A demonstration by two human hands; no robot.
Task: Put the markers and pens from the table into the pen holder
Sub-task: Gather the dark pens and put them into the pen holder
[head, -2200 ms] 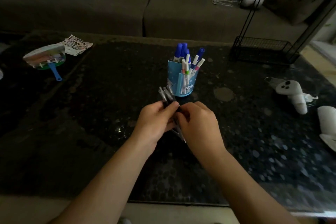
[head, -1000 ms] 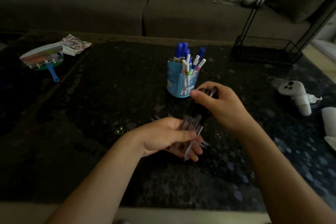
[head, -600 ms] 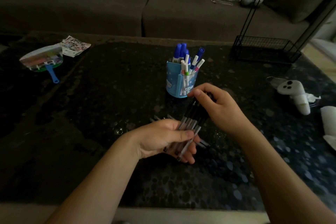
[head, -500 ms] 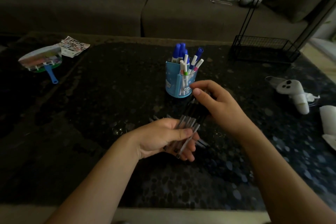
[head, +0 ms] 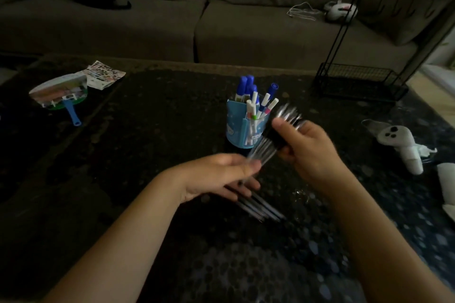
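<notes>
We find no text that we can read. The blue pen holder (head: 236, 130) carries a small pale label low on its front, but its marks are too small and blurred for us to make out. The printed sheet (head: 104, 76) at the far left of the table (head: 147, 118) shows rows of tiny coloured marks, none legible to us.

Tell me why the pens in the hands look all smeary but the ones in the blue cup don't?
In the head view, the pens and the right hand holding them are motion-blurred, and the dim room worsens it; the pen holder stands sharp, the left hand is a little soft.
</notes>
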